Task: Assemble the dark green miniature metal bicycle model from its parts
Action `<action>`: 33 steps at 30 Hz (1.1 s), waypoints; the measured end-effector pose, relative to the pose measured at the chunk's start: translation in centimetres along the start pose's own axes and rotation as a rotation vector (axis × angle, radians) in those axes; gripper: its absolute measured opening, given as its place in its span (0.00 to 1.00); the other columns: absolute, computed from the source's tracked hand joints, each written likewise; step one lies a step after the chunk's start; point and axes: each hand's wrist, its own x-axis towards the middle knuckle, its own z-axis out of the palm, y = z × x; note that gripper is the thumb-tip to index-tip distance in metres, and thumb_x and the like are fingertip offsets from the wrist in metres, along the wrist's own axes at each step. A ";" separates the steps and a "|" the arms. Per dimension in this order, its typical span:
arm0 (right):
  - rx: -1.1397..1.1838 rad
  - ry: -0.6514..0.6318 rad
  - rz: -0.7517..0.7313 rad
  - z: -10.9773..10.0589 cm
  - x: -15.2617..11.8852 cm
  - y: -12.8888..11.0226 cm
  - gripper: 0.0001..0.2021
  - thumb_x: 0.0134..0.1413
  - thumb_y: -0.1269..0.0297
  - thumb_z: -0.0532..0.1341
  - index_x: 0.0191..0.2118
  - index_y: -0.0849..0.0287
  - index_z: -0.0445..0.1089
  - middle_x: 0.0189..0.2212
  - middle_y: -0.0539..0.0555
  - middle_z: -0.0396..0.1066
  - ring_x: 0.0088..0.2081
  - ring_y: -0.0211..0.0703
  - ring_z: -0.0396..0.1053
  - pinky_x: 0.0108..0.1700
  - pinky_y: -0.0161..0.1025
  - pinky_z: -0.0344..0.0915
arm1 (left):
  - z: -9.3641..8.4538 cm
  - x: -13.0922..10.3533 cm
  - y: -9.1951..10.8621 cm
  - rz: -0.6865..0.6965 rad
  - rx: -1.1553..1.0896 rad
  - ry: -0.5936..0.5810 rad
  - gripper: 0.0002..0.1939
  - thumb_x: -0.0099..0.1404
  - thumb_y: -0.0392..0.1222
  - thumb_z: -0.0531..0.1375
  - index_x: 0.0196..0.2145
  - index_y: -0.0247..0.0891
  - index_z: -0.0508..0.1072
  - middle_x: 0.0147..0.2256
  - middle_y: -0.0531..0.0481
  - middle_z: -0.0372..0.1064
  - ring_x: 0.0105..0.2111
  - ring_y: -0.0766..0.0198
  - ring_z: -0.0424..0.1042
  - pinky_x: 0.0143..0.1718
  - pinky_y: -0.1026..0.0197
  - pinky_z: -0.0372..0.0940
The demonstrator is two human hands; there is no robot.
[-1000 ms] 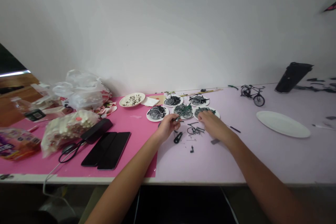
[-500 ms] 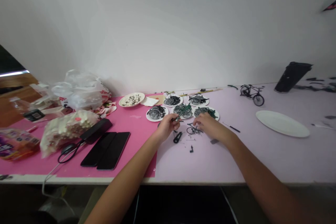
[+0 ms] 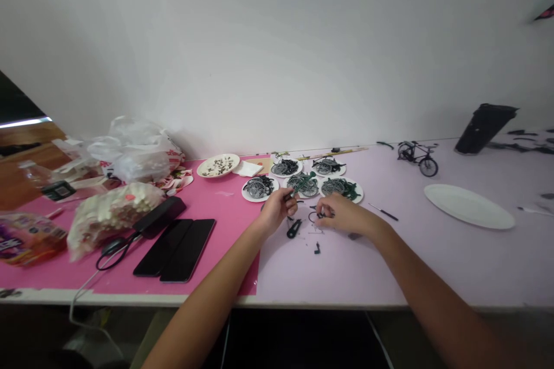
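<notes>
My left hand [image 3: 279, 206] is closed around a small dark part, most of it hidden by the fingers. To its right, my right hand [image 3: 340, 213] has its fingers pinched together over small black bicycle parts [image 3: 312, 217] on the table; what is between the fingertips is too small to name. Below and between the hands lie a black tool [image 3: 294, 229], several tiny pins and a small black L-shaped piece [image 3: 317, 248]. Just beyond the hands stand small white plates, one with green and grey wheel parts [image 3: 305, 184], another with dark green parts [image 3: 346, 189].
A screwdriver [image 3: 383, 211] lies right of my right hand, near an oval white plate [image 3: 470, 206]. Farther back stand a model bicycle [image 3: 418, 157] and a black container [image 3: 485, 128]. Two phones [image 3: 173, 251], a cable, and plastic bags [image 3: 116, 210] occupy the pink left side.
My right hand has moved slightly down and left, and its fingers have drawn together over the small black parts. My left hand has stayed almost in place.
</notes>
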 end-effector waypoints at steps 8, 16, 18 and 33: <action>0.063 -0.003 -0.031 0.4 0.5 1.0 0.10 0.59 0.56 0.65 0.43 0.53 0.76 0.36 0.53 0.71 0.32 0.43 0.68 0.33 0.39 0.62 | 0.0 -0.1 0.1 0.014 0.015 -0.011 0.12 0.65 0.42 0.61 0.29 0.39 0.61 0.22 0.58 0.51 0.18 0.71 0.51 0.20 0.67 0.50; 0.067 -0.003 -0.078 0.1 0.5 0.4 0.08 0.59 0.57 0.65 0.38 0.55 0.78 0.32 0.54 0.70 0.33 0.46 0.67 0.32 0.39 0.62 | -0.3 0.0 -0.3 0.073 0.070 -0.048 0.14 0.61 0.41 0.64 0.25 0.38 0.62 0.21 0.58 0.50 0.19 0.70 0.54 0.22 0.67 0.52; 0.068 -0.002 -0.051 0.0 0.3 0.1 0.09 0.58 0.56 0.66 0.39 0.54 0.78 0.33 0.53 0.70 0.32 0.45 0.67 0.33 0.39 0.62 | -0.3 0.0 -0.3 0.091 0.091 -0.053 0.12 0.59 0.41 0.65 0.25 0.37 0.64 0.21 0.58 0.50 0.20 0.70 0.56 0.23 0.66 0.53; 0.385 0.537 -0.157 -0.5 -0.2 -1.4 0.24 0.70 0.40 0.51 0.50 0.55 0.72 0.41 0.57 0.76 0.39 0.49 0.72 0.40 0.43 0.67 | -0.4 -0.3 -0.6 0.157 0.409 -0.014 0.13 0.55 0.47 0.70 0.28 0.35 0.76 0.22 0.55 0.63 0.23 0.67 0.66 0.28 0.63 0.59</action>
